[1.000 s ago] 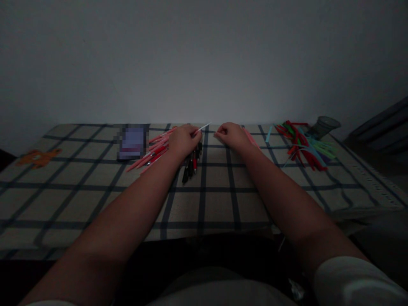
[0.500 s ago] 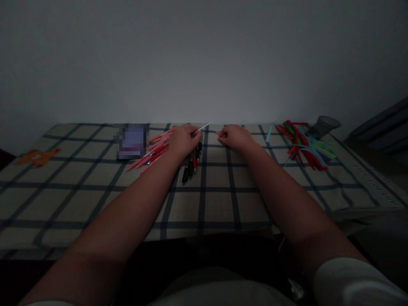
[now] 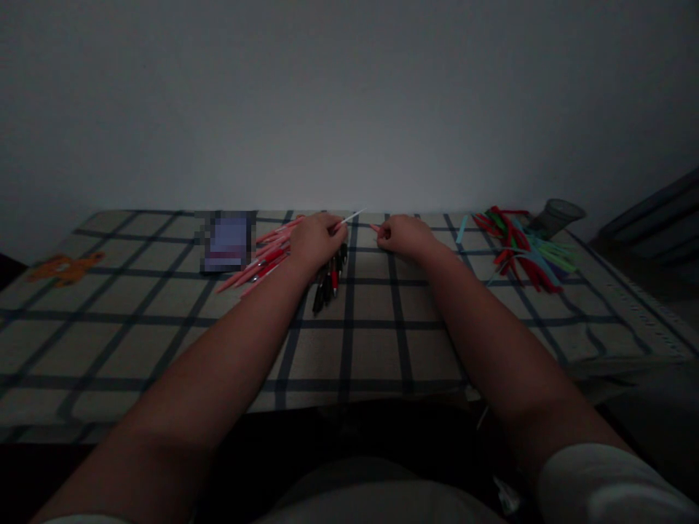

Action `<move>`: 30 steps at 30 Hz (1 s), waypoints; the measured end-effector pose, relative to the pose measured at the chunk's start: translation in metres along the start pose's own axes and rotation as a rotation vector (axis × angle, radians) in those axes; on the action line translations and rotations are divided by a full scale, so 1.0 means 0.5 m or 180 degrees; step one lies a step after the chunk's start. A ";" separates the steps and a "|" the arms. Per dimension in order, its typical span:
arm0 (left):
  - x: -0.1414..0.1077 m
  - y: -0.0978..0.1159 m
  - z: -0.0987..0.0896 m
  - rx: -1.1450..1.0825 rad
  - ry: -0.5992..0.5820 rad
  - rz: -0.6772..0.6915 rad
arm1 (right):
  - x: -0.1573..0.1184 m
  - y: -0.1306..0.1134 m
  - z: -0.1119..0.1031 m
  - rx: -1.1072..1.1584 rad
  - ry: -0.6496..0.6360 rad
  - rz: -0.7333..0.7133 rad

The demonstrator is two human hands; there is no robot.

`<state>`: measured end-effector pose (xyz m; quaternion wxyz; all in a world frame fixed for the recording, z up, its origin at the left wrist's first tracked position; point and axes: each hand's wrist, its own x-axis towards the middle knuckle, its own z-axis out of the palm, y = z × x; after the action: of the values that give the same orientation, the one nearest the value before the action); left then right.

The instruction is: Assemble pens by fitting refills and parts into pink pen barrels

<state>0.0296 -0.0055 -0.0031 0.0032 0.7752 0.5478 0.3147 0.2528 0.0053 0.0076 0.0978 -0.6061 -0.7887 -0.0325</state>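
Observation:
My left hand (image 3: 317,239) is closed on a thin white stick (image 3: 354,215) that points up to the right. Pink and red pens (image 3: 262,263) lie fanned out beside and behind that hand, and black pens (image 3: 326,285) lie just below it. My right hand (image 3: 404,236) is closed at the back middle of the table, a short way from the left one. A small pink tip (image 3: 374,227) pokes out past its fingers; the rest of that item is hidden.
A checked cloth (image 3: 376,353) covers the table. At the left lie an orange cutout (image 3: 65,269) and a blurred flat box (image 3: 228,244). Red, green and blue strips (image 3: 524,255) lie at the right by a clear cup (image 3: 560,215), with a light blue strip (image 3: 461,229) nearby.
My right hand has shifted very slightly to the right. My left hand with the white stick has hardly moved.

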 end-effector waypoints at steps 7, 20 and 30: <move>0.002 -0.003 0.004 0.0083 0.0060 0.0040 | 0.011 -0.003 0.013 0.0121 0.0174 0.0232; 0.000 -0.005 0.005 0.0027 0.0037 0.0006 | 0.018 -0.006 0.025 0.0190 0.0105 0.0281; 0.000 -0.006 0.003 0.0040 0.0030 0.0074 | 0.019 -0.004 0.025 0.1046 0.0553 0.0127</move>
<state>0.0277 -0.0040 -0.0054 -0.0079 0.7800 0.5407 0.3149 0.2471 0.0160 -0.0025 0.2639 -0.5923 -0.7598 0.0466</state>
